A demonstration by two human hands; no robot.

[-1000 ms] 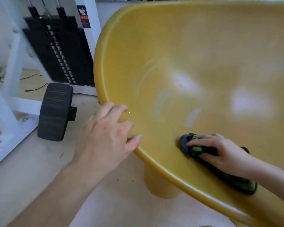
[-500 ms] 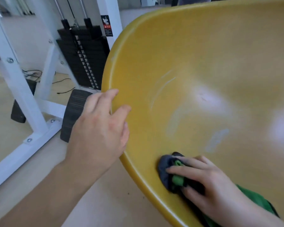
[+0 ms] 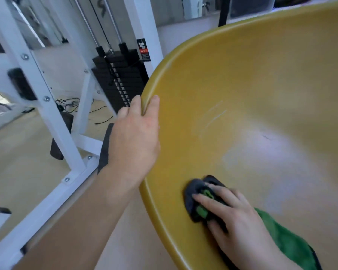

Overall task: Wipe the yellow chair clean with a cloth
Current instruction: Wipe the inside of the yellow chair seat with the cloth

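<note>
Gripping the left rim of the yellow chair (image 3: 261, 84), your left hand (image 3: 135, 137) has its thumb inside the seat and its fingers outside. Your right hand (image 3: 236, 217) presses the grey and green cloth (image 3: 194, 191) onto the seat near its front left edge, fingers spread and nearly straight. A white gym frame (image 3: 47, 106) with a black weight stack (image 3: 121, 75) stands left of the chair.

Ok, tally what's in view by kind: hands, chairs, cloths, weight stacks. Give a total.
Hands: 2, the left hand gripping the chair's rim, the right hand pressing the cloth
Yellow chair: 1
Cloth, green and dark grey: 1
Weight stack, black: 1
Total: 5
</note>
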